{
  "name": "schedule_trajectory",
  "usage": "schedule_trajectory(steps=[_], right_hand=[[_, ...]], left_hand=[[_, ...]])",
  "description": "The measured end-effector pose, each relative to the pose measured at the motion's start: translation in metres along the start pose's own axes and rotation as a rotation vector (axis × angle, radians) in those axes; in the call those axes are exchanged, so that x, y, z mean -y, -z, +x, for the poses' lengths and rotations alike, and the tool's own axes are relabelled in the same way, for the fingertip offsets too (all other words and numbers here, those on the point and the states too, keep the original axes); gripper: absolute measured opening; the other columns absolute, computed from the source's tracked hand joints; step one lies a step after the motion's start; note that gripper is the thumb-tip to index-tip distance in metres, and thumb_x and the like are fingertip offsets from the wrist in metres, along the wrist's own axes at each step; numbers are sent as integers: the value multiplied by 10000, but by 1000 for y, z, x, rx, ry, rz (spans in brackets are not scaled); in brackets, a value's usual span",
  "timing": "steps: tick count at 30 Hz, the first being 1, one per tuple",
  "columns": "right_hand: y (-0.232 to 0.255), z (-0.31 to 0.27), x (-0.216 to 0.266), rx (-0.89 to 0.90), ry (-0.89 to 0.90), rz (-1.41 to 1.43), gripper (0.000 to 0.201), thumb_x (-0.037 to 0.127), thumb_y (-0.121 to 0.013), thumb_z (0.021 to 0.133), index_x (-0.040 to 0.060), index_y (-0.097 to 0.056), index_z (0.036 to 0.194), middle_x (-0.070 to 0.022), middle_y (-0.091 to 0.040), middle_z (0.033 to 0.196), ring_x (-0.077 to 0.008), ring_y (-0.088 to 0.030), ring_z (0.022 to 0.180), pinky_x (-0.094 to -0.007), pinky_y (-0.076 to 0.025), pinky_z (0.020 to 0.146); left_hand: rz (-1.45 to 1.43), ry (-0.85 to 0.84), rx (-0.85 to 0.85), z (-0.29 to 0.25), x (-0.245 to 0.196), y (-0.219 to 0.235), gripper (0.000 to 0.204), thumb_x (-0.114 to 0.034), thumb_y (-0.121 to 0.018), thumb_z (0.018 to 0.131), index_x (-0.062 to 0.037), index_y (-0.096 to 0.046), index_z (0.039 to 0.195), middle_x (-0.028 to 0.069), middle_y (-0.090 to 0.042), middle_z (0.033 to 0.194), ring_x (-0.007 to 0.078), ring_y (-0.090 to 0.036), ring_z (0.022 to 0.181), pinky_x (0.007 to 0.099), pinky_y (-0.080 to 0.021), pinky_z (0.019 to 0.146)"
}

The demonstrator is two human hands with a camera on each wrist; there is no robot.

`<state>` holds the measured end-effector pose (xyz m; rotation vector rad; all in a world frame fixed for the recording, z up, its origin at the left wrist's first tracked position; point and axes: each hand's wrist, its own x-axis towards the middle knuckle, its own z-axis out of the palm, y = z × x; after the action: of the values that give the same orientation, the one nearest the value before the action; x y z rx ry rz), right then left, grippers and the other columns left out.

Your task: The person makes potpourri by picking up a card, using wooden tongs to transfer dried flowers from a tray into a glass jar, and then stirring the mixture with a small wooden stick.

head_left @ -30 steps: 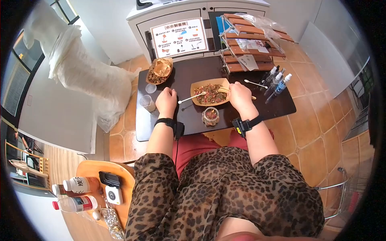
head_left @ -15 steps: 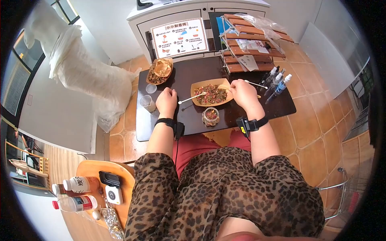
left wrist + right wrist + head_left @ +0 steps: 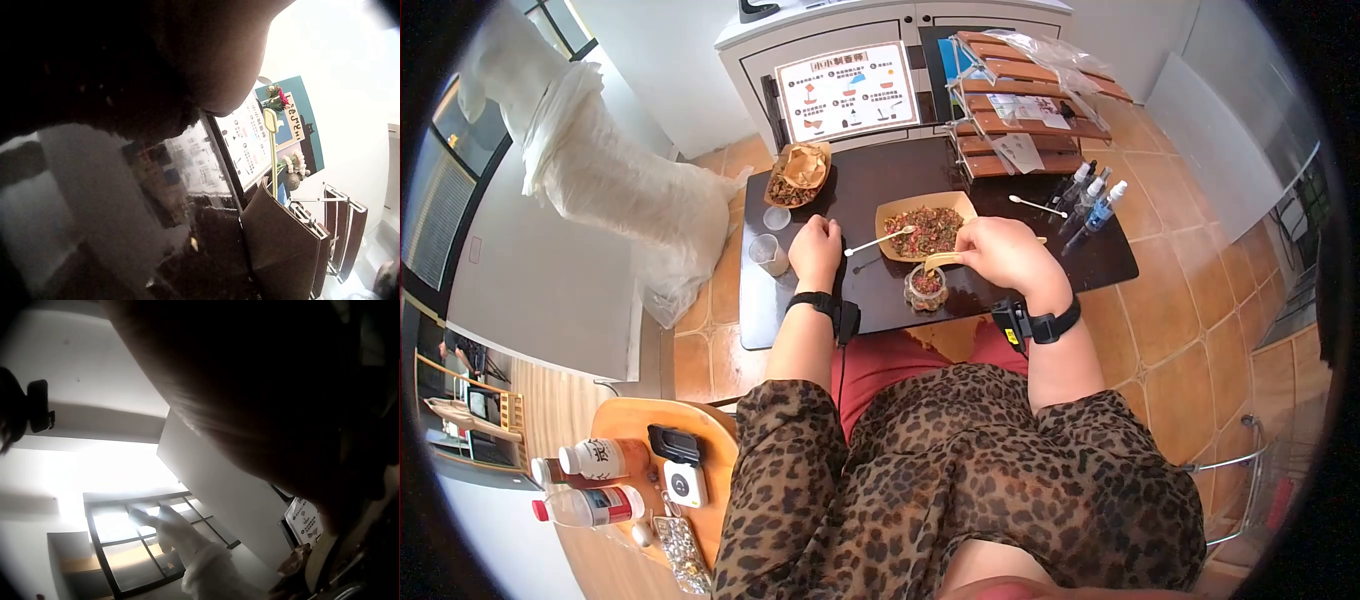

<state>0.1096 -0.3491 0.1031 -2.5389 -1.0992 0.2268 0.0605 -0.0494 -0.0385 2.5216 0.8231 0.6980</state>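
Observation:
My right hand [image 3: 1012, 252] pinches a pale wooden fork [image 3: 943, 259], its head over the mouth of a small glass jar [image 3: 925, 290]. Dried red and green bits fill part of the jar. Just behind it, a brown paper tray [image 3: 887, 208] holds a heap of dried petals and herbs [image 3: 930, 228]. A thin white spoon [image 3: 868, 244] leans on the tray's left rim. My left hand [image 3: 815, 250] rests on the dark table left of the tray, fingers loosely curled, nothing seen in it. In the right wrist view the hand is mostly dark.
Left on the table [image 3: 870, 170] stand a clear plastic cup [image 3: 768, 256] and a second paper tray [image 3: 828, 170] with dried plants. Spray bottles [image 3: 1104, 205] and another white spoon [image 3: 1037, 206] lie at the right. A folded wooden rack [image 3: 1025, 110] and an instruction board [image 3: 847, 90] stand behind.
My right hand has drawn the wooden fork out of the paper tray and brought it forward to the glass jar's mouth. My left hand has stayed in place.

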Motion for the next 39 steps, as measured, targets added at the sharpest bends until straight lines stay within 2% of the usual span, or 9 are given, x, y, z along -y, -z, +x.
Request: schedule_trajectory(steps=[4, 7, 13, 19, 22, 25, 31, 34, 39], right_hand=[[-4, 0, -2, 5, 24, -22, 135, 198, -705, 860, 69, -735, 887, -158, -711, 856, -348, -695, 833, -442, -543, 753], [-7, 2, -5, -61, 22, -23, 133, 197, -710, 862, 69, -737, 885, -159, -708, 834, -346, -696, 827, -444, -542, 752], [-27, 17, -24, -316, -43, -120, 143, 179, -712, 863, 44, -716, 910, -155, -685, 908, -345, -689, 876, -458, -547, 761], [-57, 34, -37, -339, -83, -158, 133, 158, -716, 853, 32, -696, 890, -145, -667, 914, -345, -683, 876, -463, -553, 769], [-68, 39, -32, -388, -29, -142, 127, 159, -712, 849, 37, -695, 879, -144, -667, 916, -339, -684, 870, -454, -557, 767], [-79, 46, -30, -409, 5, -192, 120, 162, -712, 844, 44, -700, 859, -148, -674, 900, -336, -691, 851, -451, -560, 753], [-83, 50, -28, -355, -27, -213, 140, 163, -692, 853, 29, -703, 817, -145, -682, 881, -331, -693, 856, -440, -567, 744], [-84, 50, -24, -323, -3, -203, 143, 168, -690, 852, 28, -705, 824, -145, -684, 891, -331, -693, 859, -436, -569, 752], [-84, 49, -19, -296, 23, -198, 126, 161, -680, 849, 39, -707, 835, -139, -685, 904, -331, -693, 858, -434, -569, 750]], left_hand=[[-10, 0, -12, 0, 0, 0, 272, -332, -607, 932, -73, -653, 863, 145, -705, 835, 370, -678, 836, 486, -516, 732], [-8, -1, -9, 0, 0, 0, 270, -329, -609, 930, -72, -651, 860, 147, -703, 833, 372, -676, 834, 488, -516, 727], [-1, 1, -3, 1, -1, 1, 272, -329, -608, 928, -69, -646, 856, 149, -702, 834, 374, -675, 831, 489, -515, 722], [1, -2, 4, -1, -4, 4, 268, -323, -602, 933, -69, -651, 862, 149, -706, 839, 373, -677, 832, 490, -517, 725], [-2, 1, 10, 0, -3, 4, 265, -320, -600, 934, -70, -653, 864, 150, -707, 843, 373, -678, 834, 489, -517, 726], [-9, 20, 45, 2, -1, 3, 319, -377, -591, 935, -68, -669, 917, 168, -715, 881, 390, -685, 885, 494, -517, 755], [-3, -5, -5, 0, -1, 1, 270, -325, -609, 929, -68, -653, 859, 153, -707, 838, 377, -679, 833, 489, -518, 726], [-10, 17, 45, 2, 2, 0, 324, -381, -593, 938, -67, -670, 927, 169, -715, 900, 387, -682, 900, 490, -518, 765], [0, 32, 57, 3, 1, 1, 324, -383, -594, 939, -68, -671, 931, 164, -717, 900, 386, -683, 901, 489, -519, 766]])
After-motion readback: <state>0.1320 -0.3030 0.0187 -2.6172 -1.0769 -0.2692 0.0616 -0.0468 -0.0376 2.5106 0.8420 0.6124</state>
